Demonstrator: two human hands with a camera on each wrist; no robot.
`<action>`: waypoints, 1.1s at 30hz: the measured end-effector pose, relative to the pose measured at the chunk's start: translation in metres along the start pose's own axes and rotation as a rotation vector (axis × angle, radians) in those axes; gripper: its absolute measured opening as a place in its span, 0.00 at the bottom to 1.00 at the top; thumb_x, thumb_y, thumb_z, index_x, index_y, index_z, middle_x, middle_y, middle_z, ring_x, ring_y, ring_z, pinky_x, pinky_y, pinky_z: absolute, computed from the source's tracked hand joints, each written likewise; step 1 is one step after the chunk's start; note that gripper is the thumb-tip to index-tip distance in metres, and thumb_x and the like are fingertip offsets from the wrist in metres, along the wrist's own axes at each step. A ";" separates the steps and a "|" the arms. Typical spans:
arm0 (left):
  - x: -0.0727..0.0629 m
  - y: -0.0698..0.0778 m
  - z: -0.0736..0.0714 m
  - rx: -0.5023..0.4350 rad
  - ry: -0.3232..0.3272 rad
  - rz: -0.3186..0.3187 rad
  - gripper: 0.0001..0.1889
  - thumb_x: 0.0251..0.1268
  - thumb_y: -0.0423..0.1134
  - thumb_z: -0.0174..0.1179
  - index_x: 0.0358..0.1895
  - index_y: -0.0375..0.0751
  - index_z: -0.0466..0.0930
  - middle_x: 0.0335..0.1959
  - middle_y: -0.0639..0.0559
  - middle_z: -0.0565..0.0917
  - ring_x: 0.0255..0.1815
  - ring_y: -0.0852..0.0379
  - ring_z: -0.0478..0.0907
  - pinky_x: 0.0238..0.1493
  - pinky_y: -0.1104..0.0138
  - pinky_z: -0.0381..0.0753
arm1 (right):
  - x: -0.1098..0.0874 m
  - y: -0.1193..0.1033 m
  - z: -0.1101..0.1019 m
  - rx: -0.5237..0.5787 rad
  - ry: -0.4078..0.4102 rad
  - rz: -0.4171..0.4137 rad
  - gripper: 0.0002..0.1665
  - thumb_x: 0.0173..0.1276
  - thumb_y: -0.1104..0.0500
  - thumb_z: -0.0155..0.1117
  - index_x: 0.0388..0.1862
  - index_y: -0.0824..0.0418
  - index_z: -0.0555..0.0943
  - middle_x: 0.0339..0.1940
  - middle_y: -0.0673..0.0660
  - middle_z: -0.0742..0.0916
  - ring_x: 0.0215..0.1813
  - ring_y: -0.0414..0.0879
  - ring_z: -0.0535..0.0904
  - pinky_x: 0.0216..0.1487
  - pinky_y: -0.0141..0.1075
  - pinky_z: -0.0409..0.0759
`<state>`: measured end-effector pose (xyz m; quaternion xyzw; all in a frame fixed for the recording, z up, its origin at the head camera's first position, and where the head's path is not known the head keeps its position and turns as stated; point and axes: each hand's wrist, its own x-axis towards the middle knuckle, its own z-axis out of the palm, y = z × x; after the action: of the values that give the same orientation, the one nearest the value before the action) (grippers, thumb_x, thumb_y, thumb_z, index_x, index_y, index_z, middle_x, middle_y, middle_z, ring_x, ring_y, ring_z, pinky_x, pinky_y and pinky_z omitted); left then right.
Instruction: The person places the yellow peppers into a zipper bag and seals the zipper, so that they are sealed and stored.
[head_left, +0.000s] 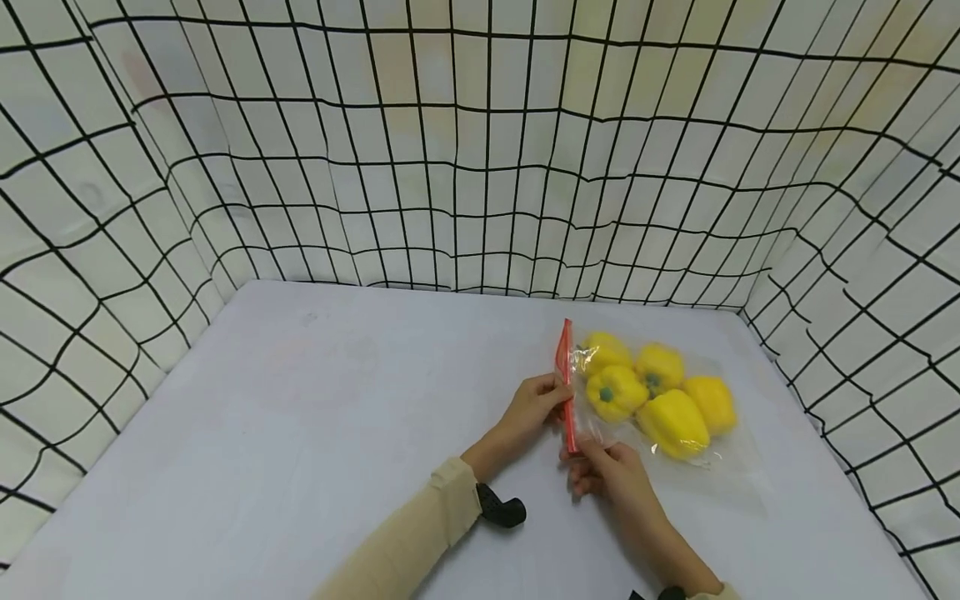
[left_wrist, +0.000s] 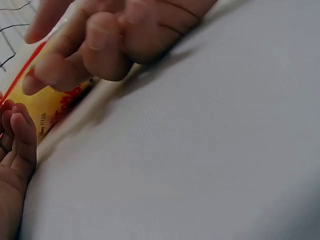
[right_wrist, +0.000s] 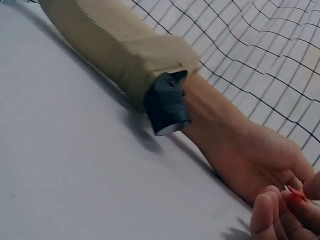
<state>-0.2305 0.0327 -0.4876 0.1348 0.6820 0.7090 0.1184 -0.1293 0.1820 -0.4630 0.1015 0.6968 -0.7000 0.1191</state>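
Note:
A clear zip bag [head_left: 600,433] with a red closure strip [head_left: 567,367] lies on the right of the table. Several yellow bell peppers [head_left: 673,423] show through its plastic. My left hand [head_left: 534,407] pinches the strip around its middle, thumb on top. At the strip's near end, my right hand [head_left: 618,479] grips the corner between thumb and fingers. From the left wrist, red lettering shows on the bag's yellow part [left_wrist: 67,102], partly behind my left fingers [left_wrist: 102,45]. In the right wrist view, a bit of red strip [right_wrist: 296,193] sits between the right thumb and fingers.
A white cloth covers the table [head_left: 300,400]. Black netting [head_left: 487,167] over pale sheeting rises along the back and both sides, close to the bag's right end. A black wrist mount [head_left: 501,507] juts from the left sleeve [head_left: 420,533].

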 end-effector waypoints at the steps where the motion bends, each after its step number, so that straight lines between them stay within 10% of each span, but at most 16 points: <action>1: 0.000 0.000 0.000 0.007 -0.014 -0.005 0.12 0.76 0.39 0.57 0.34 0.35 0.76 0.24 0.58 0.75 0.27 0.64 0.71 0.31 0.72 0.73 | 0.000 0.001 0.001 0.008 -0.008 -0.001 0.25 0.82 0.50 0.57 0.52 0.74 0.83 0.32 0.51 0.90 0.27 0.40 0.79 0.32 0.31 0.84; 22: -0.005 0.001 -0.002 0.013 -0.159 -0.014 0.13 0.77 0.40 0.57 0.37 0.32 0.77 0.26 0.56 0.75 0.29 0.63 0.73 0.34 0.73 0.73 | -0.011 0.014 -0.003 0.285 -0.117 0.143 0.16 0.81 0.54 0.59 0.57 0.64 0.80 0.48 0.48 0.86 0.47 0.38 0.82 0.53 0.27 0.84; 33: -0.002 0.001 -0.008 0.021 -0.089 0.004 0.12 0.76 0.38 0.59 0.35 0.32 0.78 0.24 0.54 0.76 0.28 0.62 0.73 0.33 0.73 0.74 | -0.008 0.010 -0.002 0.253 -0.154 0.141 0.19 0.81 0.51 0.59 0.60 0.64 0.80 0.51 0.48 0.87 0.52 0.39 0.83 0.56 0.30 0.84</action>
<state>-0.2308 0.0248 -0.4874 0.1689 0.6833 0.6952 0.1456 -0.1187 0.1845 -0.4699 0.1104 0.5829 -0.7778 0.2074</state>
